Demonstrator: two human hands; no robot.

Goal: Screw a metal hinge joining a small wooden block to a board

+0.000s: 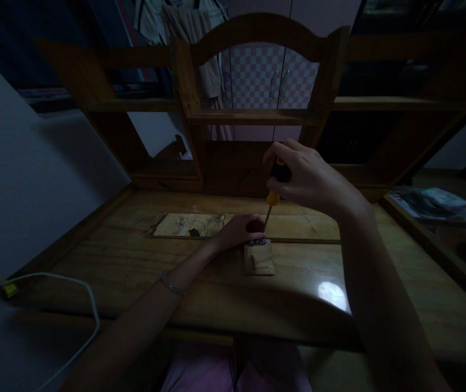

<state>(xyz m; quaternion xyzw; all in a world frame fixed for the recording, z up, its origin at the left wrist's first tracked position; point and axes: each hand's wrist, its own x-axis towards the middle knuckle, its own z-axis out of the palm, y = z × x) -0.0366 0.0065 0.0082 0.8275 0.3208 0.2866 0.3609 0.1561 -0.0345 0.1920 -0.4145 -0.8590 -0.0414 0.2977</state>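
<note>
Right hand grasped screwdriver; left hand curled at metal fitting (steadying it, I judged; finger grip unclear).

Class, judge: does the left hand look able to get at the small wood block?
Probably yes: the left hand is close by the small wood block, whose near part lies uncovered; the screwdriver points to its far end.

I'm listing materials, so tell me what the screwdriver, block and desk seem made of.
Screwdriver: probably plastic handle, black and yellow; the thin grey shaft looks metal.
Block: wood, judging by its tan color and dark knot-like mark; finish unclear.
Desk: wood, from its grain; likely varnished, given the bright reflection.
</note>
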